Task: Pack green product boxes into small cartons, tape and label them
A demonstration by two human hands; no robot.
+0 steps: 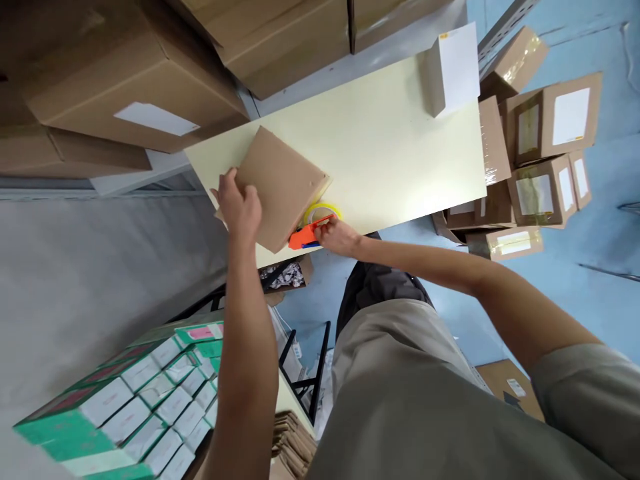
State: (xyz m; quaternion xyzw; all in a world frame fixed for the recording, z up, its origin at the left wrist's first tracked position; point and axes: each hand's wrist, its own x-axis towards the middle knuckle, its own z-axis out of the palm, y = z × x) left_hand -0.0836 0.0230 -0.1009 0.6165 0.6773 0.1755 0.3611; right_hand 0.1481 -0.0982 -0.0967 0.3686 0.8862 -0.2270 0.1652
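Observation:
A flat brown cardboard box [280,183] lies on the pale yellow table [390,153] near its front edge. My left hand [239,210] grips the box's near left corner, fingers curled over the edge. My right hand [336,235] is closed on an orange tape dispenser [305,237] that carries a roll of clear tape with a yellow core [323,212]. The dispenser rests against the box's lower right edge.
A white box [453,70] stands at the table's far end. Several taped brown cartons with white labels [545,153] are stacked on the blue floor to the right. Large cartons [135,87] fill shelves at upper left. Green and white boxes [145,407] are stacked at lower left.

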